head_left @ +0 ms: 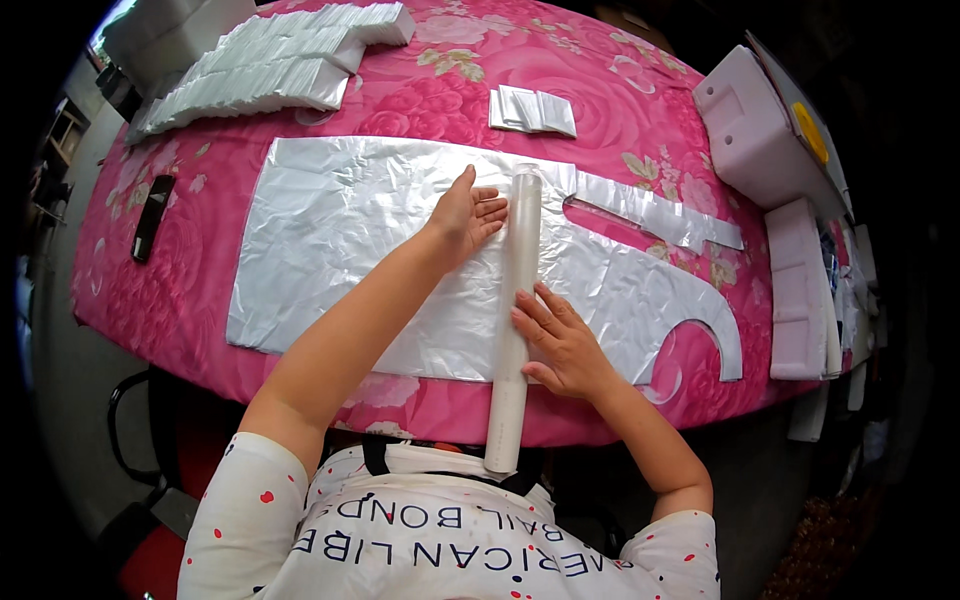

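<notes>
A silvery-white plastic apron (345, 250) lies spread flat, its curved neck and strap end to the right. Across it, pointing away from my body, rests a long pale tube (523, 245) with a glossy surface; its near end overhangs the table's edge by my shirt. My left hand (468, 220) hovers or rests over the film just left of the tube's far half, fingers stretched and holding nothing. On the tube's right side, my right hand (562, 345) touches it with spread fingertips, not wrapped round it.
Many folded white plastic packets (270, 70) are stacked at the far left, and a few more packets (533, 110) lie beyond the apron. A dark phone-like object (152, 218) sits at left. White foam boxes (765, 120) stand at right. A pink floral cloth (120, 290) covers the table.
</notes>
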A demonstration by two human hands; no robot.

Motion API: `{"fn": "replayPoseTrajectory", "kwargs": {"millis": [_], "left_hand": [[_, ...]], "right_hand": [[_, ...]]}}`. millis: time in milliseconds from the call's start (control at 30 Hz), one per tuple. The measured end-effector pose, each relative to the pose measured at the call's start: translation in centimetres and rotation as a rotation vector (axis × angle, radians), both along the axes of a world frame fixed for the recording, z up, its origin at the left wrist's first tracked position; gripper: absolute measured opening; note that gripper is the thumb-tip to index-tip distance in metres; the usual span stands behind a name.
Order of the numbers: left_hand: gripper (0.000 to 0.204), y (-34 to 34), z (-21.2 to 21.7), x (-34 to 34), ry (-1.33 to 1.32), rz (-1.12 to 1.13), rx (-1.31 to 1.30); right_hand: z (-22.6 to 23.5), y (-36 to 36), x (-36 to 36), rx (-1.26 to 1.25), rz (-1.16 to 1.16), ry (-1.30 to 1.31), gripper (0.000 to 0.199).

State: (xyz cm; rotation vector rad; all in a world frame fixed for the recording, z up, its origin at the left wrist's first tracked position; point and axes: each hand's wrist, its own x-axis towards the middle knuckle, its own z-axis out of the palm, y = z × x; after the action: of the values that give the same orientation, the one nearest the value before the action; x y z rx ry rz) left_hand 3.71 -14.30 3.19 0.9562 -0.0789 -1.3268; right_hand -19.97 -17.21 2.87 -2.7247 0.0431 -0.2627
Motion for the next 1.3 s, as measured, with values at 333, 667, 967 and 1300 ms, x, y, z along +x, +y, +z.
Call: {"fn": "replayPoseTrajectory", "kwargs": {"millis": [333, 667, 967, 1300], "left_hand": [[0.062, 17.4, 2.2, 11.6, -0.625, 0.059, 0.195], [0.052, 38.4, 1.6, 8.2, -0.796, 0.196, 0.472], [0.073, 35.5, 0.8, 1.9, -1.635, -0.021, 0.807], [0.067, 34.6, 2.4, 1.2, -0.431, 0.081, 0.168]], "right_hand": [[1.9, 14.0, 17.9, 0.619, 0.57, -0.129, 0.051], [-0.9, 8.7, 21.5, 0.017, 0.426, -0.23, 0.051], [-1.9, 18.0, 32.0, -0.064, 0.246, -0.118, 0.052], [0.5, 19.4, 29.0, 1.554, -0.266, -0.307, 0.084]]}}
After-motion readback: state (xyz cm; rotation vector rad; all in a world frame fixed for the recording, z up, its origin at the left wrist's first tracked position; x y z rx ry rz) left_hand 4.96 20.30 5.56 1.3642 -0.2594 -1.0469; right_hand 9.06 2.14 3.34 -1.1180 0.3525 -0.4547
